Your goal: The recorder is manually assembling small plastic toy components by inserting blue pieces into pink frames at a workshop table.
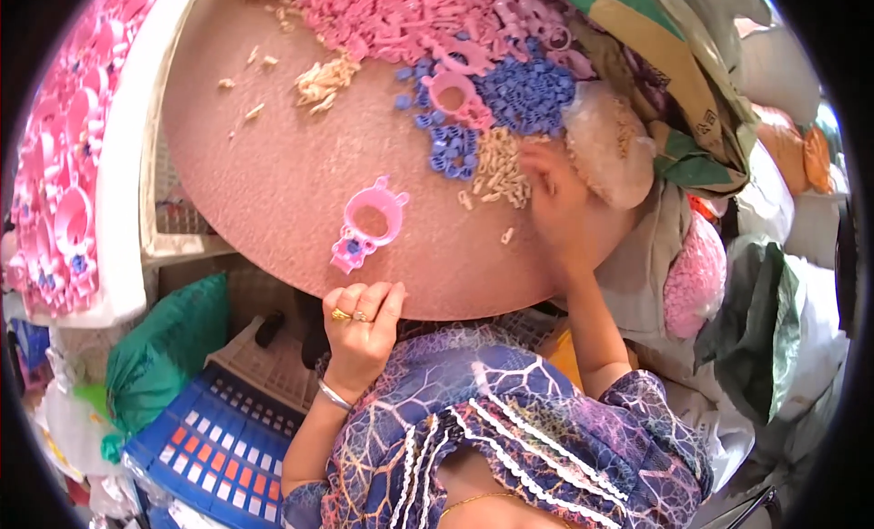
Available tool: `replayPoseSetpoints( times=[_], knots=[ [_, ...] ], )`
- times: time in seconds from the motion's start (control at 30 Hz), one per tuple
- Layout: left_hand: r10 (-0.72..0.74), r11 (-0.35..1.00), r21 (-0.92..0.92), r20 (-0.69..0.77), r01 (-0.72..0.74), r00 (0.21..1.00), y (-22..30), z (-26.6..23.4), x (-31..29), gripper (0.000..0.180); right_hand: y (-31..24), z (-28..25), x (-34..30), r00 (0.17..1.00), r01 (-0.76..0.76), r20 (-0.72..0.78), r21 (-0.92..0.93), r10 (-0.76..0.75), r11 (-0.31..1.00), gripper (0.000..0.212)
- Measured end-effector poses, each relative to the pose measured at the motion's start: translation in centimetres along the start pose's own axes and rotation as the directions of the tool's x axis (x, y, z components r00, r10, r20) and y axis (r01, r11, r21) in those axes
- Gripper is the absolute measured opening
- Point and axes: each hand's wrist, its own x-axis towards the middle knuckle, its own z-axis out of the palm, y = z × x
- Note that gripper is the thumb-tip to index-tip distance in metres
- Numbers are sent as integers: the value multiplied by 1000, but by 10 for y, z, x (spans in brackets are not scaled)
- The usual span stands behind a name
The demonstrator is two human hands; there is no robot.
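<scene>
On the near part of the round table (264,183) lies a pink plastic cup-shaped ring (376,210) with small ears and a little blue piece (351,248) at its lower end. Just below it, at the table's near edge, my left hand (364,324) is closed, fingers curled; whether anything is inside is hidden. My right hand (555,197) is over the right side, beside a heap of small cream pieces (501,169) and a clear plastic bag (612,147). Its fingers are blurred. Another pink ring (452,94) lies on the small blue parts (523,96).
A big heap of pink parts (391,19) covers the far side. More cream pieces (325,83) lie at the far left. A white tray (123,210) of pink assemblies stands left of the table. A green and tan sack (674,55) leans at the right; a blue basket (218,442) sits below left.
</scene>
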Motion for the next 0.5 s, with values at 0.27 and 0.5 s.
replayPoseSetpoints(
  times=[0.27, 0.5],
  knots=[
    [198, 980, -19, 50, -197, 979, 10, 18, 38, 28, -19, 5, -36, 845, 467, 443, -336, -301, 818, 42],
    [156, 987, -36, 61, -154, 986, 7, 28, 42, 31, 16, -1, 8, 879, 452, 343, -376, -331, 809, 42]
  ],
)
